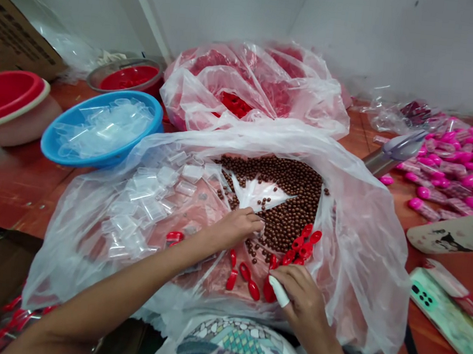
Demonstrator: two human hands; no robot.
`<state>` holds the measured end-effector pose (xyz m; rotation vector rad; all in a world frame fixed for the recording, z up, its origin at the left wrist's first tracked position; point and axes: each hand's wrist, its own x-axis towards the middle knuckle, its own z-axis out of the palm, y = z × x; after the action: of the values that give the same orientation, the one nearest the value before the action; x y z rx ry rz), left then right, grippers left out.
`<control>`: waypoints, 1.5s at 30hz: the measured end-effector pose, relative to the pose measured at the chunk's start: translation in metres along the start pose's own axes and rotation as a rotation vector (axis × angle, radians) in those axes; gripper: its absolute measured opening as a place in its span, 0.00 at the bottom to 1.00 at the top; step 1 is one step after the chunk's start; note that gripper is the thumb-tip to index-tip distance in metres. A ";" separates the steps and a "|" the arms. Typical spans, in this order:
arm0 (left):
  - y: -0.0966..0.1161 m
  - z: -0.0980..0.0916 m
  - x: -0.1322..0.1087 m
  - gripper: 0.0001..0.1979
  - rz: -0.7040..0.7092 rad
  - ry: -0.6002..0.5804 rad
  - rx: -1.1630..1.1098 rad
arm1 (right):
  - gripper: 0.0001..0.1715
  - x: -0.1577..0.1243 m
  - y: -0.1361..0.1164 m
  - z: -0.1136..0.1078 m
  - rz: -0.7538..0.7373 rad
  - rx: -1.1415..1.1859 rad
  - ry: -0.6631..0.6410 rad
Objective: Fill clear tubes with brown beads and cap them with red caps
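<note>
My left hand [240, 226] is closed at the edge of a heap of small round brown beads [296, 206]. A bit of clear plastic shows at its fingertips, apparently a small clear container, mostly hidden by the fingers. My right hand [303, 291], with a white wrap on one finger, is closed on a red plastic cap [269, 292] by the near edge of the bag. Other red caps [250, 281] lie between the hands, and more [303, 246] sit against the beads. Clear plastic containers [145, 201] are piled to the left, near a red-capped one [175, 238].
A translucent plastic bag [359, 257] lies spread under the work. Behind it stands a bag of red pieces [255, 83]. A blue basin [150, 117] holds clear pieces. Pink-capped containers [453, 166], a scoop [395, 148], a patterned tumbler [459, 231] and a phone [450, 318] are at right.
</note>
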<state>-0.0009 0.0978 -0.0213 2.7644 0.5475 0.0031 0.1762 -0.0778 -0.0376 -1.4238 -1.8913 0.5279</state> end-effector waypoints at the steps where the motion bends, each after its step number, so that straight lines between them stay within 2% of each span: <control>1: 0.001 0.001 0.003 0.03 -0.009 0.003 -0.027 | 0.17 0.000 0.000 0.000 -0.002 0.002 0.003; 7: -0.004 0.001 0.010 0.01 -0.018 0.005 -0.210 | 0.18 0.000 0.004 0.000 0.000 0.012 -0.009; 13: -0.010 0.005 0.014 0.05 0.007 -0.020 -0.398 | 0.18 0.001 0.003 -0.001 0.004 -0.008 -0.016; 19: 0.007 0.019 0.031 0.05 0.051 0.010 -0.488 | 0.20 -0.001 0.006 0.003 0.011 -0.015 -0.040; 25: 0.022 0.026 0.038 0.13 -0.054 0.062 -0.580 | 0.25 -0.005 0.009 0.003 0.007 -0.018 -0.027; 29: 0.026 0.028 0.037 0.17 -0.140 0.086 -0.629 | 0.24 -0.004 0.008 0.002 -0.001 -0.009 -0.012; 37: 0.033 0.029 0.030 0.22 -0.203 0.226 -0.762 | 0.22 -0.005 0.005 0.001 0.031 -0.007 -0.046; 42: 0.037 0.021 0.013 0.22 -0.263 0.300 -0.843 | 0.20 -0.006 0.003 0.004 0.055 -0.032 -0.054; 45: 0.039 0.016 -0.003 0.23 -0.308 0.343 -0.884 | 0.19 -0.001 0.000 0.006 0.121 -0.054 0.022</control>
<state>0.0123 0.0577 -0.0242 1.8064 0.8087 0.5219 0.1724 -0.0785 -0.0423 -1.5801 -1.8234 0.5198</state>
